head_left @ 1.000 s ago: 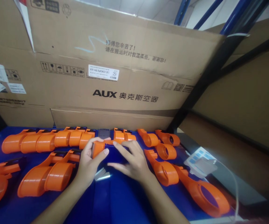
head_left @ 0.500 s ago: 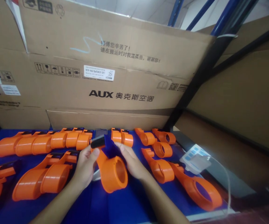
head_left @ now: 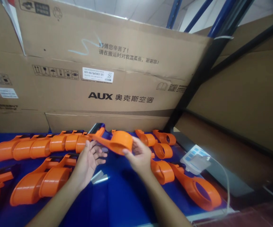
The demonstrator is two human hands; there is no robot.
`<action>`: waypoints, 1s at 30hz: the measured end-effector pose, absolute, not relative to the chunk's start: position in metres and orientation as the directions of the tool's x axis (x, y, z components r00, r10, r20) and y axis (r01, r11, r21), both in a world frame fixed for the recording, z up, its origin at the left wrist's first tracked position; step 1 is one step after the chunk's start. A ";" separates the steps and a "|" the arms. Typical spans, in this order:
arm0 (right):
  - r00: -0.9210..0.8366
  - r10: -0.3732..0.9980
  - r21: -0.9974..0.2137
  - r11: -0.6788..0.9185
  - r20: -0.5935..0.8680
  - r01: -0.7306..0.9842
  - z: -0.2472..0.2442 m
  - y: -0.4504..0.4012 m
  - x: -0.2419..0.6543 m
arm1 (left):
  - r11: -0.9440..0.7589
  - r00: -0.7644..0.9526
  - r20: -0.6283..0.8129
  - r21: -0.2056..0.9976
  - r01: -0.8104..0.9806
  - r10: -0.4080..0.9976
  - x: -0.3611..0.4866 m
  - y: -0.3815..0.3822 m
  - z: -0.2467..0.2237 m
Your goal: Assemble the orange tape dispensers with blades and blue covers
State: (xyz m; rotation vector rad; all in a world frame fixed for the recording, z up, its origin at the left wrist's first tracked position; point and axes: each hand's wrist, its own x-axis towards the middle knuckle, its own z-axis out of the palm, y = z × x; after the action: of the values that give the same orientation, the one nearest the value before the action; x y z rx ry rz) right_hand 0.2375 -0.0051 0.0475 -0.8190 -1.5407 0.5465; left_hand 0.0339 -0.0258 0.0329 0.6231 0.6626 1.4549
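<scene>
My right hand [head_left: 138, 156] grips an orange tape dispenser [head_left: 121, 142] by its ring, thumb at the lower edge. The dispenser is raised above the blue table, and its head, with a dark part and a shiny metal strip, points up and left. My left hand [head_left: 90, 160] is under the dispenser's arm, fingers spread and curled a little; whether a fingertip touches the arm I cannot tell. Below, two small shiny metal strips [head_left: 99, 177] lie on the blue table surface [head_left: 124, 201].
Several orange tape dispensers [head_left: 40, 148] line the back left, with more at the front left and on the right [head_left: 206, 194]. A white box with a cable [head_left: 195, 159] sits at the right edge. A cardboard wall [head_left: 127, 78] stands behind, beside a dark metal post [head_left: 190, 85].
The dispenser has been raised and turned, its head now up and left. My right hand has shifted onto its ring. My left hand has let go of the head and opened.
</scene>
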 end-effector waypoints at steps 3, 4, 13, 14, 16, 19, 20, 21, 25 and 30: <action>0.268 0.771 -0.815 0.565 0.578 0.131 0.057 0.006 0.249 | 0.071 0.079 -0.026 0.756 -0.650 0.997 0.033 -0.027 0.034; 0.346 0.752 -0.825 0.543 0.561 0.157 0.061 0.010 0.254 | 0.075 0.081 -0.029 0.759 -0.647 0.996 0.033 -0.027 0.035; 0.439 0.744 -0.721 0.083 0.504 0.688 0.058 0.030 0.294 | 0.048 0.090 0.012 0.766 -0.641 0.996 0.032 -0.029 0.035; 0.435 0.751 -0.683 0.029 0.497 0.729 0.056 0.031 0.295 | 0.041 0.089 0.018 0.781 -0.623 0.996 0.033 -0.029 0.034; 0.423 0.771 -0.615 -0.051 0.477 0.787 0.054 0.032 0.296 | 0.035 0.088 0.018 0.824 -0.565 0.996 0.034 -0.028 0.032; 0.398 0.799 -0.538 -0.113 0.451 0.835 0.053 0.033 0.294 | 0.061 0.108 -0.015 0.898 -0.436 0.994 0.036 -0.026 0.029; 0.392 0.805 -0.519 -0.125 0.445 0.845 0.053 0.033 0.292 | 0.074 0.122 -0.027 0.915 -0.396 0.992 0.037 -0.026 0.028; 0.388 0.808 -0.504 -0.133 0.443 0.854 0.053 0.034 0.291 | 0.084 0.137 -0.036 0.927 -0.365 0.990 0.038 -0.026 0.027; 0.340 0.834 -0.464 -0.116 0.435 0.878 0.050 0.035 0.287 | 0.083 0.170 -0.030 0.947 -0.309 0.985 0.040 -0.026 0.025; 0.296 0.888 -0.421 -0.132 0.353 0.897 0.044 0.038 0.285 | 0.052 0.173 0.002 0.951 -0.305 0.985 0.039 -0.022 0.021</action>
State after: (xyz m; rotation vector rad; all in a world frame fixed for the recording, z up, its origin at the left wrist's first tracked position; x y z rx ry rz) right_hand 0.2850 0.0383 0.0442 -2.0103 -1.5852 -0.0232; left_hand 0.0387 -0.0221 0.0212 1.0361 0.8675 1.1978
